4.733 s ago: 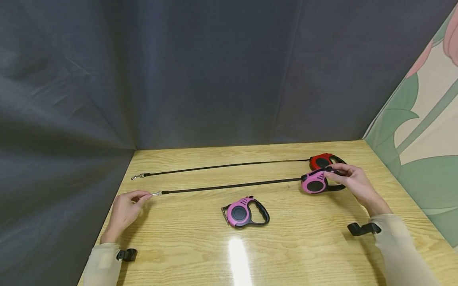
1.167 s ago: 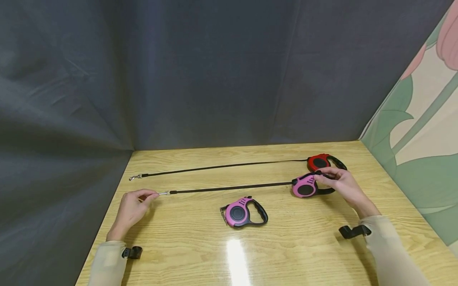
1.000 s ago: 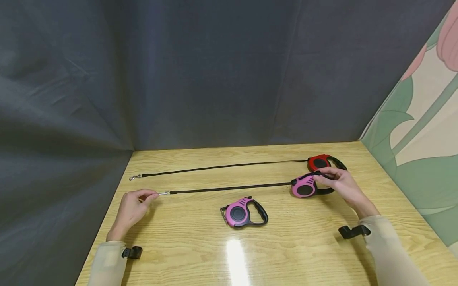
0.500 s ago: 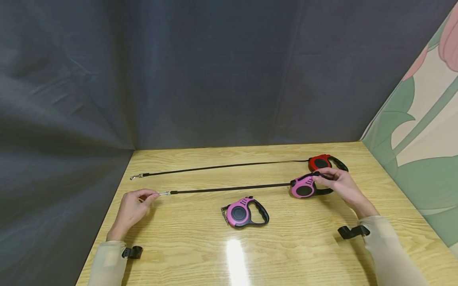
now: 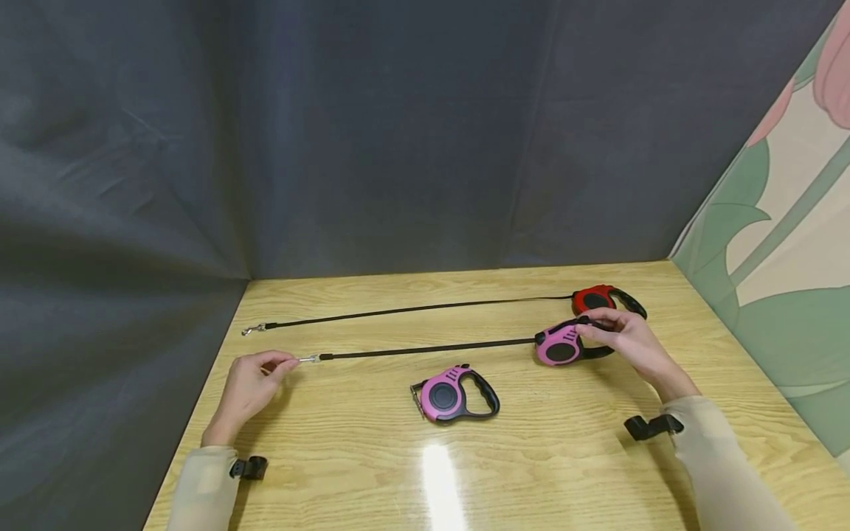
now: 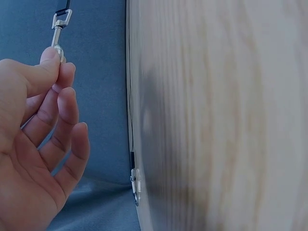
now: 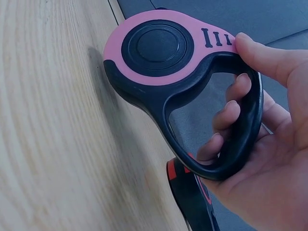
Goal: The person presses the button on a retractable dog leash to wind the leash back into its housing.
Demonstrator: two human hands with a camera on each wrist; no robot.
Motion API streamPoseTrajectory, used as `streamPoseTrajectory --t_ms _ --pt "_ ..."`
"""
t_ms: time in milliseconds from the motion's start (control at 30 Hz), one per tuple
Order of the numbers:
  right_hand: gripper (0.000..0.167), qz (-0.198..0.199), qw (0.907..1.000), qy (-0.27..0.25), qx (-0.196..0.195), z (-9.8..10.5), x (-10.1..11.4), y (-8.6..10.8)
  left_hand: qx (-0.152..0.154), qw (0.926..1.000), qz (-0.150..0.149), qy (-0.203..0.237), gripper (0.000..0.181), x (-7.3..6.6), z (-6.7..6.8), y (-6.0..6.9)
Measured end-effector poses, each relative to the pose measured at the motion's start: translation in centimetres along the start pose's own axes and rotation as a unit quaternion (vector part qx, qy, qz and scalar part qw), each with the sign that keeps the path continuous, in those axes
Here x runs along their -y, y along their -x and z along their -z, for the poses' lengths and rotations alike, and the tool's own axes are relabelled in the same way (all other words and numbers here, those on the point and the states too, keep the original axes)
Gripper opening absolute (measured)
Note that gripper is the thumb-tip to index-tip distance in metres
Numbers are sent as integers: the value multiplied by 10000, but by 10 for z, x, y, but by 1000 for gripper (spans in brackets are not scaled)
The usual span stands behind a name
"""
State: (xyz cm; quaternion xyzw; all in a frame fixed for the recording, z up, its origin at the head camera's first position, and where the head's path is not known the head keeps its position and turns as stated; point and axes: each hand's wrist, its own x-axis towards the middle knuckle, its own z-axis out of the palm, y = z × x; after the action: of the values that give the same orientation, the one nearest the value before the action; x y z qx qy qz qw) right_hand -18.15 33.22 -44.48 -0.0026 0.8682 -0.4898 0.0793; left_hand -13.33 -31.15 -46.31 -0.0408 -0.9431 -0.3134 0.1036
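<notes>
My right hand (image 5: 634,343) grips the black handle of a pink retractable dog leash (image 5: 558,346), thumb on its pink casing. From its nozzle a black strap (image 5: 425,349) runs out straight to the left, lifted off the table. At that strap's far end my left hand (image 5: 249,387) pinches the silver snap hook (image 6: 57,36) between thumb and forefinger; its other fingers are loosely bent. A second pink retractable leash (image 5: 443,396) lies on the table between the hands, its strap wound in. Behind lies a red retractable leash (image 5: 594,299), its black strap (image 5: 412,310) drawn out leftward.
The red leash's snap hook (image 5: 254,329) lies near the left edge of the wooden table (image 5: 345,472). A dark cloth (image 5: 398,147) hangs behind and at the left. Patterned fabric (image 5: 797,280) borders the right side.
Over the last few seconds my left hand has shifted right with the hook, and my right hand has moved left with the pink leash. The stretch of strap between them is shorter.
</notes>
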Motion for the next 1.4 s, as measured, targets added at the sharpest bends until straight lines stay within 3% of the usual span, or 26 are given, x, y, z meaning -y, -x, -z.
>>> streamPoseTrajectory --t_ms 1400 --pt "53 171 9995 -246 103 -7 3 1 167 9996 74 196 11 -3 -2 1"
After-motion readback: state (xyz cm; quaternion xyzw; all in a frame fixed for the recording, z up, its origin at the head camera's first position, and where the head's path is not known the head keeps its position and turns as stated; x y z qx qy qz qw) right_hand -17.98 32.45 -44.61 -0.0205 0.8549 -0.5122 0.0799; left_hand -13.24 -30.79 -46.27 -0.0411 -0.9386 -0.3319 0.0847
